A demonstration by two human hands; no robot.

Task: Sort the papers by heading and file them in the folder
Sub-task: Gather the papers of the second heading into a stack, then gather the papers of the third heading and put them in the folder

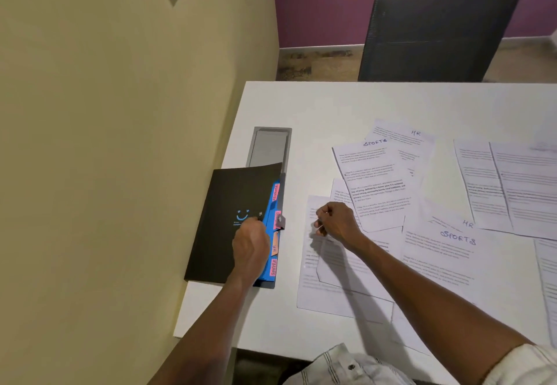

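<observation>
We see the folder [229,221] lying at the left edge of the white table [331,104], right against the yellow wall [120,143]. Black cover with a small blue smile mark, blue dividers [269,233] fanned out on its right side, pink and orange tabs [275,221] along that edge; we read "HR" on 1 orange tab and what looks like "SPORTS" on the lowest pink one, the rest too blurred. Left hand [250,247] rests on the cover's right edge, fingers curled onto the cover near the dividers; we cannot tell if it pinches the cover or only presses it. Right hand [336,221] is loosely fisted over a sheet [328,279] just right of the folder, fingertips down at the paper's top; whether it has hold of the sheet we cannot tell. The papers [422,203] are spread overlapping across the table to the right: 2 headed "SPORTS", 2 headed "HR", others unreadable. Grey recessed cable tray [269,146] sits just beyond the folder. Dark chair [437,31] at the far side.
</observation>
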